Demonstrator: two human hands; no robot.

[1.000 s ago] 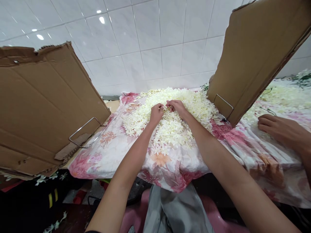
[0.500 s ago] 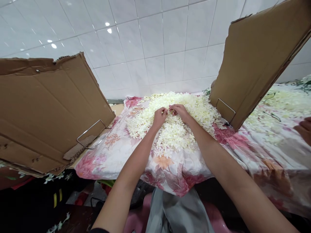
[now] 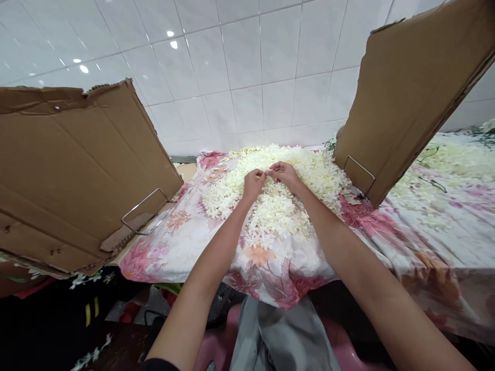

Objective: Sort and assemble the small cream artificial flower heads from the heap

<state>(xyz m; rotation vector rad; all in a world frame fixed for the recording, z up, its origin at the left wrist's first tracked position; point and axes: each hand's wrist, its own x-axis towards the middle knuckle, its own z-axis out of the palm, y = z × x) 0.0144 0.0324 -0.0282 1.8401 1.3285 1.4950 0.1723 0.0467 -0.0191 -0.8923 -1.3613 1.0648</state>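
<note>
A broad heap of small white flowers (image 3: 278, 214) is spread over the floral cloth (image 3: 185, 252) in front of me. Above its middle, my left hand (image 3: 254, 182) has thumb and fingers pinched together. My right hand (image 3: 284, 174) meets it from the right, its thumb and forefinger closed at the left hand's fingertips and its other fingers curled. Whatever lies between the fingertips is too small to make out.
Upright cardboard sheets stand on the left (image 3: 77, 180) and right (image 3: 410, 98), each with a metal wire bookend (image 3: 143, 211) at its foot. White tiles (image 3: 240, 62) rise behind. More white flowers (image 3: 460, 159) lie beyond the right sheet.
My two hands have come closer, fingertips now meeting, and the right hand's fingers have lifted slightly. Another person's hand at the far right has left the view.
</note>
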